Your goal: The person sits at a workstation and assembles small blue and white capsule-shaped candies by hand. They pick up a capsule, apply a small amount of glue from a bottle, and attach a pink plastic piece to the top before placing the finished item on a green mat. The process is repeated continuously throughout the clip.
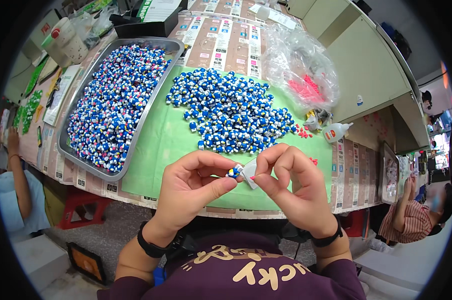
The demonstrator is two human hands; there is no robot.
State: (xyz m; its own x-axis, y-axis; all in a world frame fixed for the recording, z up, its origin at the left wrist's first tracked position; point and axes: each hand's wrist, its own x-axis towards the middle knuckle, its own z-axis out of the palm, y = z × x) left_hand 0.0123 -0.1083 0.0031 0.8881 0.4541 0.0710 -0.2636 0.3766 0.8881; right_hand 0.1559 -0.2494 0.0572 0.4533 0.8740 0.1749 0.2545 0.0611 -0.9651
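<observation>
Between the thumb and fingers of my left hand (193, 187) is a small blue-and-white figurine (234, 172) with a bit of yellow. My right hand (297, 187) is closed in a pinch beside it, a tiny pink piece (253, 178) showing at the fingertips. The hands are close together but apart. Behind them a white flat piece (249, 171) lies partly hidden on the green mat (151, 165). Just beyond spreads a heap of similar blue-and-white figurines (231, 110). Loose pink pieces (304, 132) are scattered at the heap's right edge.
A metal tray (106, 175) full of figurines with pink parts stands at left. To the right are a white squeeze bottle (337, 132) and a clear plastic bag (281, 55) holding pink pieces. A pale cabinet (371, 60) borders the right. Other people sit at both sides.
</observation>
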